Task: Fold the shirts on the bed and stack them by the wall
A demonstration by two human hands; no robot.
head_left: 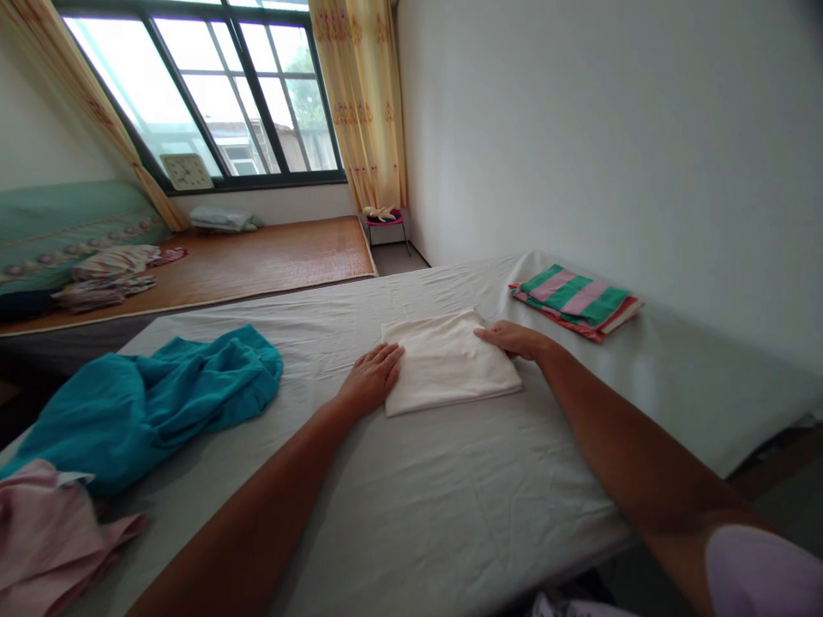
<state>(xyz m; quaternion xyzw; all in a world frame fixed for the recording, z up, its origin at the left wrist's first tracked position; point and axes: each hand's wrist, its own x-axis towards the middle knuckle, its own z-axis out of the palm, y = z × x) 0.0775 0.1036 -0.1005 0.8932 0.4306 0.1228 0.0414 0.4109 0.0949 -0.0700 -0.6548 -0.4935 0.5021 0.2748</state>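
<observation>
A folded cream cloth (450,360) lies flat in front of me on the bed; whether it is a garment I cannot tell. My left hand (373,375) rests palm down along its left edge, fingers stretched out over the border. At the right edge, my right hand (514,338) pinches the cloth, thumb on top and the other fingers mostly hidden beneath or behind. Beyond that hand sits a small stack of folded clothes (572,296), green and pink striped on top with red and cream layers below.
To the left, a crumpled teal garment (160,398) lies on the white bedsheet (411,514), with a pink garment (45,540) nearer me. Across a gap stands another bed (283,248) with clothes on it. A wall (579,128) borders the right side.
</observation>
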